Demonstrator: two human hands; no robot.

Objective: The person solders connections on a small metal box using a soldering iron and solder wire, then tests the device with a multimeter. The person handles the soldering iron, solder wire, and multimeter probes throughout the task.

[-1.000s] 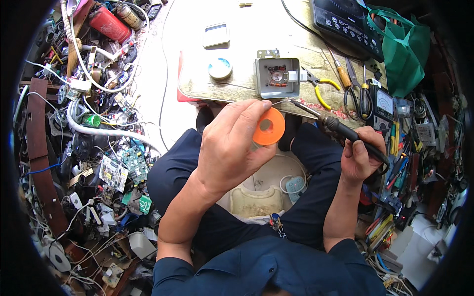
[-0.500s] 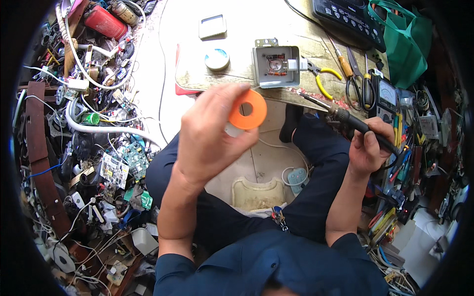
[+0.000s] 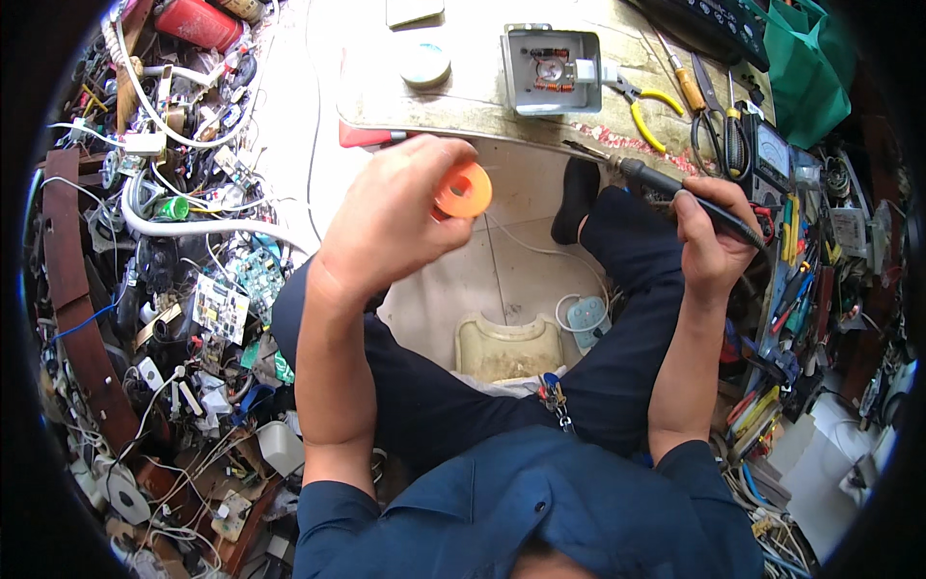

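Head camera: I can see the left hand curled around an orange spool, held near the edge of the bench, while the right hand grips a soldering iron by its black handle, tip pointing leftward beside that edge. On the bench sit an open grey box, yellow-handled pliers to its right and a round tin to its left.

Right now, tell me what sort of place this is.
Probably an electronics repair workspace: the right hand holds a slim, black-handled soldering iron, the left hand holds a round orange spool, and a pale rectangular circuit board lies off to the left.
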